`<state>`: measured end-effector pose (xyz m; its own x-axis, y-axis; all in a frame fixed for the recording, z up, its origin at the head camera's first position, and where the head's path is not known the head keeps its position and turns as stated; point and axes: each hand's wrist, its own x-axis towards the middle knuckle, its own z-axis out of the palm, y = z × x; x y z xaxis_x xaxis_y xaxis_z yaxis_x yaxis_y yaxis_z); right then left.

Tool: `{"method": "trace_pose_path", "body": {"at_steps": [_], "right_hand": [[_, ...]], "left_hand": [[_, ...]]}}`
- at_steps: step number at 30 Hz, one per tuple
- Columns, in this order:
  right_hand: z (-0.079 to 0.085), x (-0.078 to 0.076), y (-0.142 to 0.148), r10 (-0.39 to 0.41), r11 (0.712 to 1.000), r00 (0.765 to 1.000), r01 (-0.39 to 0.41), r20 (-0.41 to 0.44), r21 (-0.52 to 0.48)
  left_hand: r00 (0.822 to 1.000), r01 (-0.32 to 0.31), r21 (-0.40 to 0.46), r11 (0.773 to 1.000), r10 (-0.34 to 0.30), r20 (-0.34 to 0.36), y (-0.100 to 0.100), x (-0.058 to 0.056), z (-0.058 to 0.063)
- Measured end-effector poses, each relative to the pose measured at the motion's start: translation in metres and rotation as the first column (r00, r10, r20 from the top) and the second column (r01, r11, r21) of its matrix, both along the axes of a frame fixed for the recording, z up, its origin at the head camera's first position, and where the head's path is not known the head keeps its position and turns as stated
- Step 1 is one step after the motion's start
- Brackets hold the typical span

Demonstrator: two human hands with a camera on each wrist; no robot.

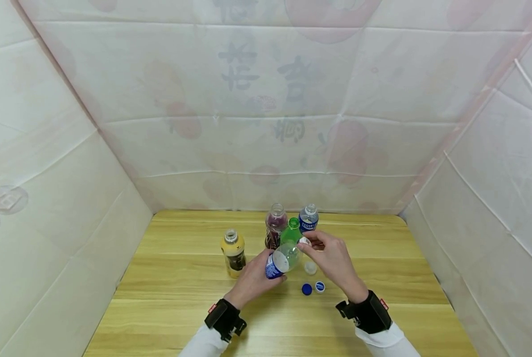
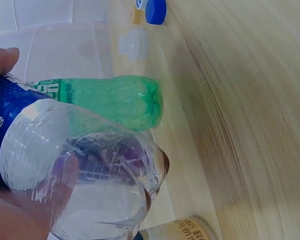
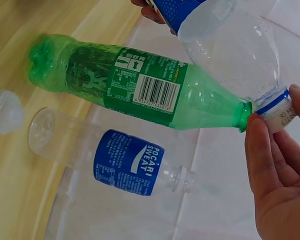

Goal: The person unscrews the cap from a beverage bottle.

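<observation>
My left hand grips a clear plastic bottle with a blue Pepsi label around its middle. The bottle leans toward the right, and its ridged base fills the left wrist view. At its mouth, my right hand pinches a white bottle cap between thumb and fingers; whether the cap is threaded on cannot be told. Just behind stands an uncapped green bottle, partly covered by the clear one in the head view.
Uncapped bottles stand around: a yellow-labelled one at left, a purple-topped one behind, a Pocari Sweat bottle at back right. On the wooden table lie a translucent cap, a blue cap and a white-and-blue cap.
</observation>
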<state>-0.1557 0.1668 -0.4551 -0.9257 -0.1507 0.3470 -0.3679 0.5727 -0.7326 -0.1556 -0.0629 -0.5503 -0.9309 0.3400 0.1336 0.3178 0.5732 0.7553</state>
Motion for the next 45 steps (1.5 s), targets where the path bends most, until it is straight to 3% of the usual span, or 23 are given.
{"method": "trace_pose_path", "body": {"at_steps": [11,26,38,45], "right_hand": [[-0.0027,0.0008,0.0035,0.101,0.995,0.99,-0.098,-0.099,0.033],[-0.002,0.0023,0.0059,0.203,0.979,0.977,-0.205,-0.067,-0.025],[-0.0003,0.0029,0.0071,0.223,0.972,0.974,-0.225,-0.034,-0.064],[-0.0013,0.0035,0.0051,0.159,0.985,0.987,-0.159,-0.003,-0.068]], "left_hand": [[1.0,-0.009,0.009,1.0,0.009,-0.001,0.0005,0.0007,0.0005],[1.0,-0.008,0.025,1.0,0.008,0.016,0.001,0.0005,0.0003],[1.0,-0.001,0.021,1.0,0.001,0.005,0.001,-0.0001,0.0011],[1.0,0.001,0.026,1.0,-0.002,0.009,0.0007,0.0001,0.0018]]}}
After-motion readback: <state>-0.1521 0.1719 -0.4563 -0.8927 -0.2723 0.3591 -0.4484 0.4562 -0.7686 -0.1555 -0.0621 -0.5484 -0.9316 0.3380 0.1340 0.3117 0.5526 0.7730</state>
